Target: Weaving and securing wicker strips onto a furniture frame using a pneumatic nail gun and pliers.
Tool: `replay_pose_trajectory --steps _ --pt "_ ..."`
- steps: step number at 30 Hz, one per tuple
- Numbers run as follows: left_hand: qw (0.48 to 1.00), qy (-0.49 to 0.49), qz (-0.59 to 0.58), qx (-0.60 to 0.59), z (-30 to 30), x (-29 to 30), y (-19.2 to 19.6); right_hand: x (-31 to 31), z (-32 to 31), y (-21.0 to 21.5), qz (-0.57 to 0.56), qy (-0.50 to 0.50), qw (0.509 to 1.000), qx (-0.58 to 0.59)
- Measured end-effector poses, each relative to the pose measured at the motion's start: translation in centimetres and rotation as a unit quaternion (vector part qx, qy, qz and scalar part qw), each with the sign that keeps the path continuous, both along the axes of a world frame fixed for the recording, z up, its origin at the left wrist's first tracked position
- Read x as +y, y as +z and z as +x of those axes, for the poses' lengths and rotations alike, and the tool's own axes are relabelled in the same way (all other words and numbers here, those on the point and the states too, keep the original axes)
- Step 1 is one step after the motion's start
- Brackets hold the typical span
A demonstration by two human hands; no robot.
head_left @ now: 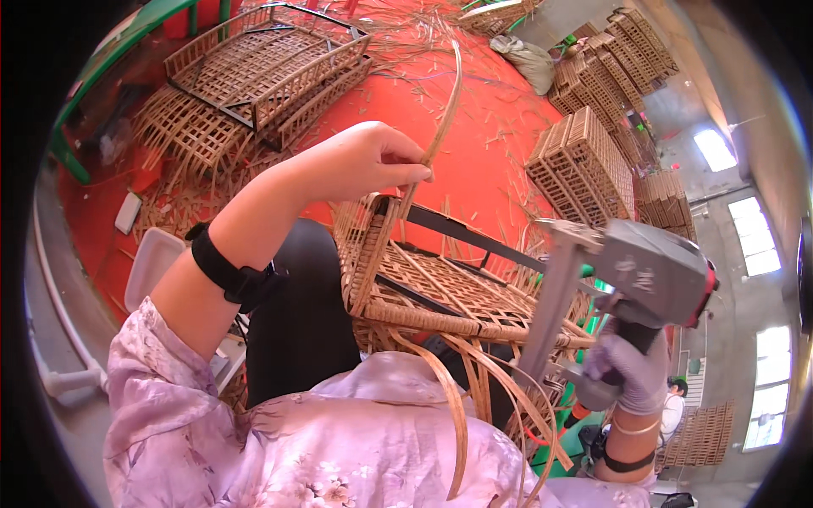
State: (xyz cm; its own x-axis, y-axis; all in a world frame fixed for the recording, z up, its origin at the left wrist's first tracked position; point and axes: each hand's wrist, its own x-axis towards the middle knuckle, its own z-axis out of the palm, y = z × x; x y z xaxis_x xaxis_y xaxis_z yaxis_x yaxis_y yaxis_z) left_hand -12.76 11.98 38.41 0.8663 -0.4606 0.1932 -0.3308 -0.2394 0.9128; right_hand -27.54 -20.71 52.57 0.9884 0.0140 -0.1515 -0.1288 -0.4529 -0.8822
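A flat tan rattan strip is pinched between the thumb and fingers of my left hand, one end sticking up above it. The strip runs down to the corner of a woven rattan basket with a dark frame, resting at my lap. My right hand, in a light glove, is wrapped round the handle of a grey pneumatic staple gun. The gun's long metal part stands at the right side of the basket. Loose strip ends hang from the basket's near edge over my clothes.
Woven rattan panels with dark frames lie stacked at the far left. Stacks of finished-looking baskets stand at the right. Strip scraps litter the red floor. A pale sack lies farther back. Another person is at the far right.
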Motion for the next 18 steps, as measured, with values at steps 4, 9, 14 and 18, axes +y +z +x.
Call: replay_pose_trajectory --steps 4,9,14,18 --pt "0.999 -0.022 0.002 -0.031 0.4 -0.2 0.1 3.3 1.1 0.0 -0.092 0.031 0.994 0.05" --pt "0.998 -0.026 0.022 -0.048 0.9 -0.2 -0.3 5.2 2.7 -1.4 -0.173 0.126 0.976 0.043" --pt "0.999 -0.022 0.015 -0.044 1.3 -0.1 -0.9 6.5 4.1 -2.1 -0.222 0.233 0.947 -0.014" --pt "0.998 -0.028 0.002 -0.058 1.3 0.0 -1.2 7.4 4.1 -2.1 -0.217 0.228 0.949 -0.031"
